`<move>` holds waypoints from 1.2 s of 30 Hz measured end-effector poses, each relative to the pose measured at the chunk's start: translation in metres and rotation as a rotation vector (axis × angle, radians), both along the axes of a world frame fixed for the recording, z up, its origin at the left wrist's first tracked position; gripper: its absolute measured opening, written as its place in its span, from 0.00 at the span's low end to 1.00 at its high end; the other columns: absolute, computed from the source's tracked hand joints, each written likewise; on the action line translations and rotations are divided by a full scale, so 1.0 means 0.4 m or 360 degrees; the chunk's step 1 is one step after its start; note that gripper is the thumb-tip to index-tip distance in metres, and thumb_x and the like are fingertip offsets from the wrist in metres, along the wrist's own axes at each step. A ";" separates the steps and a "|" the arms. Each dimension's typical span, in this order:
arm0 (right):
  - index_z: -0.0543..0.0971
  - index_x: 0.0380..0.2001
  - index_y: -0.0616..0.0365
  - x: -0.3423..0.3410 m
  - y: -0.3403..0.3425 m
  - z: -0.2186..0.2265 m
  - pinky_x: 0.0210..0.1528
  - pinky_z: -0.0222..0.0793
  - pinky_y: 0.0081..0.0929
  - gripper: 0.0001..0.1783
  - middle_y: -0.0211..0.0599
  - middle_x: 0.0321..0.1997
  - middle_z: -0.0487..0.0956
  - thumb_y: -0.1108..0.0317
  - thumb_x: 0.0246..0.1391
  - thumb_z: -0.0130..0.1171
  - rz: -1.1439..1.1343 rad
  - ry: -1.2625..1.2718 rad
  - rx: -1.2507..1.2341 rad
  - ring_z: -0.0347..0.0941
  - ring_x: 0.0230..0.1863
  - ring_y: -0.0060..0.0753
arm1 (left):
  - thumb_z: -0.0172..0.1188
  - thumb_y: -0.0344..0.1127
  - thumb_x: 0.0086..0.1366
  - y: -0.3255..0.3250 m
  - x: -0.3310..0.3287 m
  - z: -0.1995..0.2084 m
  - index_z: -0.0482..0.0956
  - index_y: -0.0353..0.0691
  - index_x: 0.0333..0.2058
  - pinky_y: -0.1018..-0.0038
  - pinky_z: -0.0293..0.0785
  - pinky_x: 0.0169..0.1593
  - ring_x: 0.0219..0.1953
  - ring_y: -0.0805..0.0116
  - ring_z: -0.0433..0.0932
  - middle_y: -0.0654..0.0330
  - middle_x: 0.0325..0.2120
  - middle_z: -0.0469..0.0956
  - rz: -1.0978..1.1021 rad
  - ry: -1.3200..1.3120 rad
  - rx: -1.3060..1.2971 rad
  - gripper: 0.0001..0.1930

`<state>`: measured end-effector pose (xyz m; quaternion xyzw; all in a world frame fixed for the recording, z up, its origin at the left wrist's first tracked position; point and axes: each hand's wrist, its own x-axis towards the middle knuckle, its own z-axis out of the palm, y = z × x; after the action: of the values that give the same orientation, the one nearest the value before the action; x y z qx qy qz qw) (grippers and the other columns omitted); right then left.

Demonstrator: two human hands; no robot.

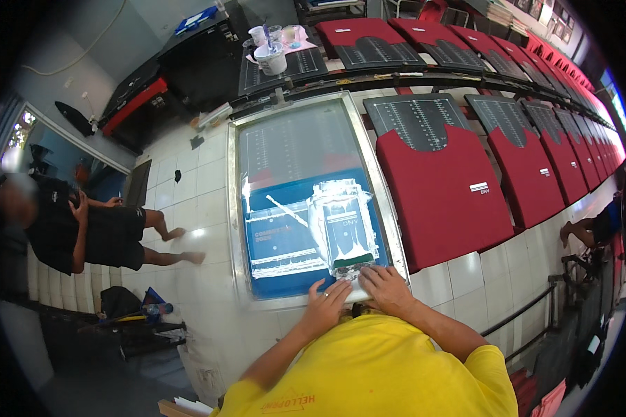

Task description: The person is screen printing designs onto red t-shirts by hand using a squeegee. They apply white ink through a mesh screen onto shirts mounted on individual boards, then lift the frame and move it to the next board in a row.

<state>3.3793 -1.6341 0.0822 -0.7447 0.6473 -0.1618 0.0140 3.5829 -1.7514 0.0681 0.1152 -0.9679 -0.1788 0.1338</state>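
A screen-printing frame (387, 208) with a metal rim lies in front of me, its mesh partly coated blue. White ink (318, 226) is smeared over the right half of the blue part, around a small printed design. At the near end of the ink rests a squeegee (353, 261) with a dark green strip. My left hand (327, 304) is closed on the left end of its handle, a ring on one finger. My right hand (388, 289) grips the right end, fingers bent over it. The undersides of both hands are hidden.
Rows of black pallets carrying dark red shirts (442, 198) run off to the right. A white ink bucket (270, 61) and cups stand on a far pallet. At the left, a person in black (83, 222) is on the tiled floor (209, 181); another person's legs (581, 233) show at the right.
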 end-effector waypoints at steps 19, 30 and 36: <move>0.64 0.60 0.72 -0.130 -0.062 -0.222 0.64 0.58 0.46 0.25 0.64 0.59 0.70 0.65 0.65 0.44 -0.1289 -0.1557 -0.0109 0.64 0.61 0.61 | 0.51 0.41 0.70 -0.421 0.276 -0.085 0.76 0.27 0.49 0.60 0.71 0.51 0.46 0.46 0.77 0.39 0.42 0.78 0.1951 -0.0061 0.0496 0.20; 0.75 0.51 0.66 -0.146 -0.013 -0.116 0.50 0.71 0.39 0.18 0.59 0.43 0.80 0.75 0.58 0.48 -0.1375 -0.1768 -0.0480 0.78 0.47 0.57 | 0.53 0.43 0.71 -0.366 0.264 0.072 0.74 0.26 0.24 0.69 0.62 0.30 0.24 0.72 0.61 0.63 0.17 0.67 0.1890 0.0695 0.0602 0.23; 0.77 0.50 0.66 -0.186 0.124 0.014 0.42 0.72 0.29 0.18 0.50 0.36 0.82 0.75 0.58 0.48 -0.1558 -0.1755 -0.0513 0.77 0.37 0.32 | 0.52 0.43 0.72 -0.231 0.194 0.171 0.78 0.25 0.31 0.72 0.65 0.35 0.28 0.74 0.67 0.63 0.23 0.73 0.1719 0.0674 0.0871 0.21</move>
<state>3.3049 -1.5843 0.0879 -0.1761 0.7718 -0.5915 0.1532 3.6607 -1.8437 0.1364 0.5789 -0.6454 -0.3457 0.3590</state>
